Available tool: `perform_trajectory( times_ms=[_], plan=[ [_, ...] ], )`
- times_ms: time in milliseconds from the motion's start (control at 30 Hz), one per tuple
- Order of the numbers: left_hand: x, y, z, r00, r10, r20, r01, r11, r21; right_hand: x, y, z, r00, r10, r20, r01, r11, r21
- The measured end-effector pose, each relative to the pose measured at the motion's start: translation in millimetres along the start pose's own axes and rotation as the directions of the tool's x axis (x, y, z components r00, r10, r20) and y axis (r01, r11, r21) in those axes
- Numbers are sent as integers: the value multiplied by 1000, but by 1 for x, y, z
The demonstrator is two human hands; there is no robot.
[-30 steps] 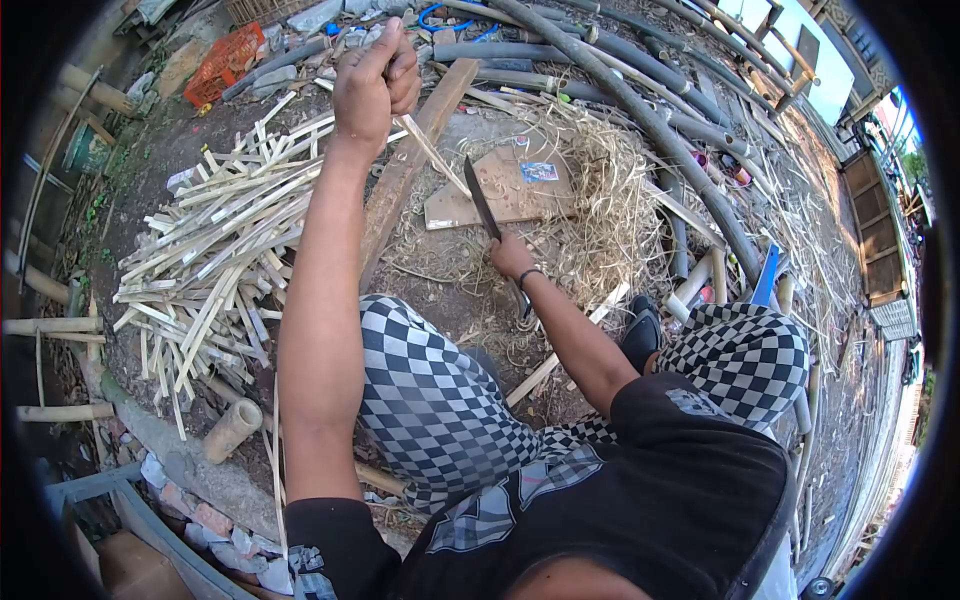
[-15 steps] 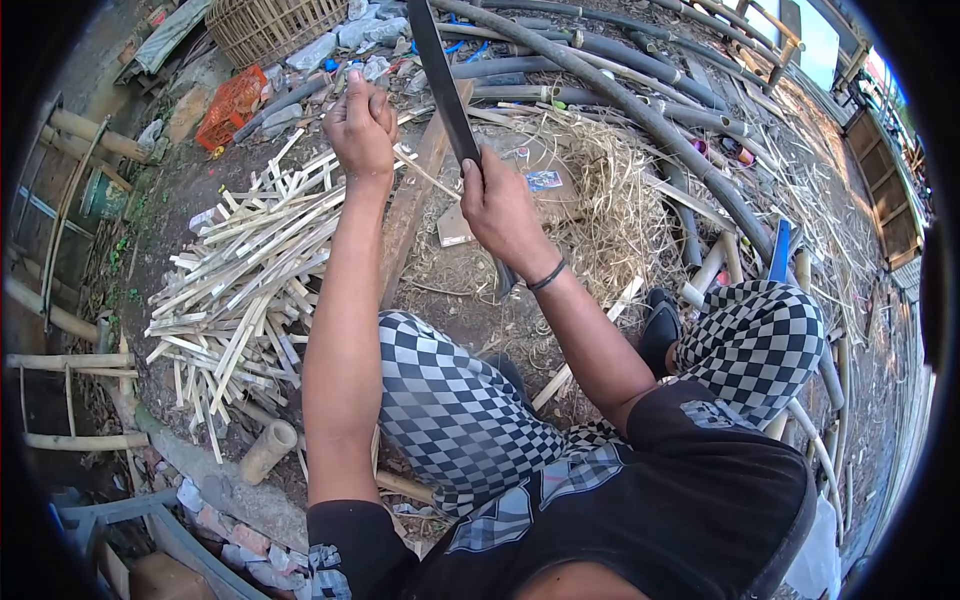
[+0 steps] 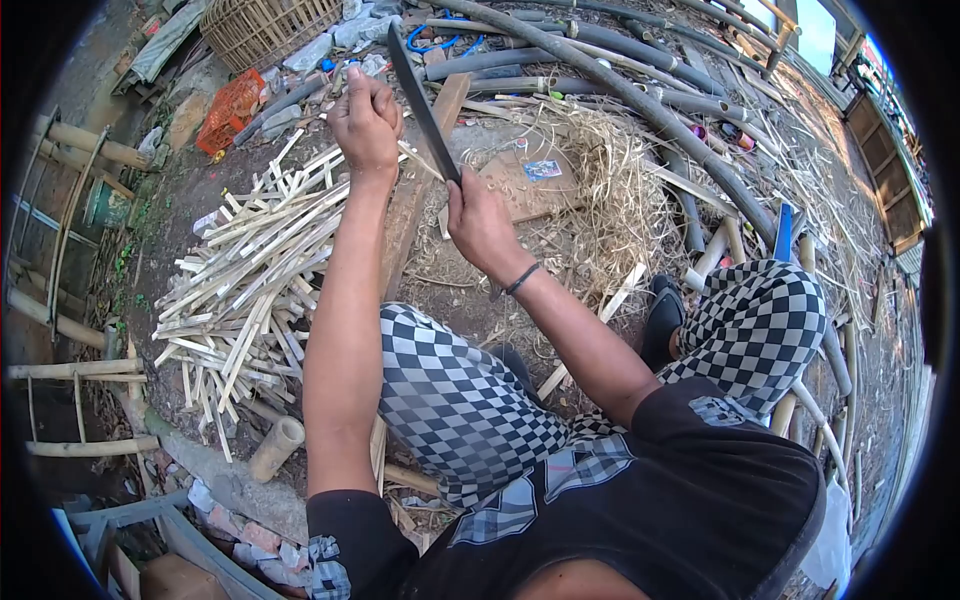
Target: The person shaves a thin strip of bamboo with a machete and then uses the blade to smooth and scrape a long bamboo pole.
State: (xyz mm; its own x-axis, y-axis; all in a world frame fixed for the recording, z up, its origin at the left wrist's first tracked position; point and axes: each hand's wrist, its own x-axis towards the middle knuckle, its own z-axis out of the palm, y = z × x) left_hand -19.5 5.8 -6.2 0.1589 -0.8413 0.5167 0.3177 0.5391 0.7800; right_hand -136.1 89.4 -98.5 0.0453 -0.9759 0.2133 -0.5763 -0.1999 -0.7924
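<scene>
My left hand [image 3: 364, 122] is closed around a thin pale bamboo strip [image 3: 418, 160], whose end sticks out toward the blade. In my right hand [image 3: 482, 222] is a long dark machete [image 3: 425, 112], its blade pointing up and slightly left, with the strip's end close to its lower part. Whether strip and blade touch is hard to tell. Below the hands a wooden plank [image 3: 402, 215] lies on the ground. Left of my left forearm is a large pile of split bamboo strips [image 3: 260, 270].
Curly shavings [image 3: 625, 190] lie beside a flat board [image 3: 500, 185]. Dark bamboo poles [image 3: 640, 100] cross the upper right. An orange crate [image 3: 232, 112] and a woven basket [image 3: 262, 32] stand upper left. A bamboo piece [image 3: 276, 448] is at lower left.
My right hand and the machete have moved left and slightly down, and the blade leans further left. My left hand has shifted only slightly.
</scene>
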Motion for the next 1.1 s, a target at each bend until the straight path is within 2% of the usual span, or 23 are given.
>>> perform_trajectory(
  times_ms=[33, 67, 100, 167, 200, 233, 300, 400, 567, 633, 667, 700, 767, 800, 867, 900, 967, 1100],
  plan=[
    [-3, -2, 8, 999, 43, 8, -43, 987, 153, 0, 17, 17, 996, 59, 60, -51, 991, -124],
    [-1, 0, -1, 1000, 21, -13, -20, 997, 73, 1, 36, 27, 997, 21, 77, -1, 970, -243],
    [3, 4, -13, 1000, -1, -27, 1, 1000, -5, 7, 42, 20, 998, 24, 66, -7, 971, -239],
    [3, 7, -13, 999, -47, -8, 47, 998, -50, 24, 51, 3, 993, -14, 115, 29, 991, -127],
    [3, 7, -10, 996, -57, 66, 59, 998, -31, 21, 43, -6, 993, -88, 83, 96, 991, -98],
    [1, 6, -8, 989, -74, 131, 77, 997, -12, 17, 32, -14, 993, -79, 90, 88, 991, -100],
    [0, 9, -11, 984, -74, 164, 74, 997, 3, 8, 9, -18, 997, -77, -13, 77, 997, 28],
    [-1, 18, -19, 927, -155, 342, 204, 973, -111, -6, 8, -12, 996, -24, -90, 35, 991, 125],
    [-14, 21, -12, 865, -215, 453, 196, 977, 87, -21, 51, -1, 993, 33, -116, -8, 978, 210],
    [-16, 24, -12, 791, -285, 541, 241, 958, 153, -24, 58, -1, 991, 42, -125, -13, 974, 225],
    [-17, 24, -12, 785, -297, 543, 230, 954, 190, -24, 61, 0, 990, 53, -129, -21, 972, 232],
    [-17, 22, -12, 779, -307, 547, 236, 951, 198, -24, 60, -2, 990, 44, -131, -10, 969, 248],
    [-18, 16, -12, 729, -215, 649, 218, 973, 77, -22, 59, -8, 990, 44, -131, -7, 963, 271],
    [-19, 13, -10, 725, -226, 650, 227, 970, 84, -21, 57, -12, 992, 34, -125, 5, 953, 301],
    [-21, 8, -8, 797, -181, 577, 201, 979, 29, -19, 62, -14, 993, 29, -116, 12, 941, 337],
    [-22, 7, -7, 795, -187, 577, 205, 978, 35, -17, 66, -13, 993, 42, -111, -3, 944, 329],
    [-25, 17, -10, 861, -172, 479, 154, 985, 78, -21, 71, -8, 992, 47, -120, -6, 946, 324],
    [-21, 17, -15, 883, -163, 440, 159, 986, 46, -20, 100, 2, 989, 123, -78, -92, 945, 314]
  ],
)
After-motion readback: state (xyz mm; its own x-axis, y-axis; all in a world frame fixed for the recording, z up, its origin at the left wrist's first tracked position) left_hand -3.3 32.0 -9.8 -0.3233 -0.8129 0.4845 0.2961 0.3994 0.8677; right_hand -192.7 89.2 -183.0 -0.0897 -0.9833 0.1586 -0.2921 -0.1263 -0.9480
